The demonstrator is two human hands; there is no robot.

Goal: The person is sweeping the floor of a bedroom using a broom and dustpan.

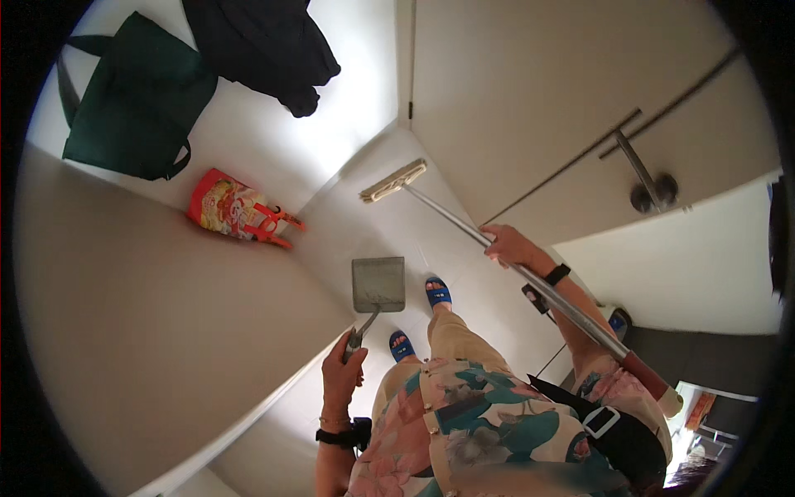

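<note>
My right hand (514, 246) is closed around the long metal handle of a broom (392, 181). The broom's pale head is tilted and lies ahead of me, near the corner of the floor; its handle runs back past my right forearm to a reddish-brown end. My left hand (345, 366) grips the handle of a grey dustpan (378, 282). The pan is in front of my feet, with some dark bits near its handle end. Whether pan or broom head touches the floor, I cannot tell. Both feet wear blue slide sandals.
A red printed bag (227, 208) with orange handles is by the left wall. Above it hang a dark green bag (140, 99) and black cloth (261, 46). A door with a lever handle (640, 164) stands at the right. Walls close in on the left and ahead.
</note>
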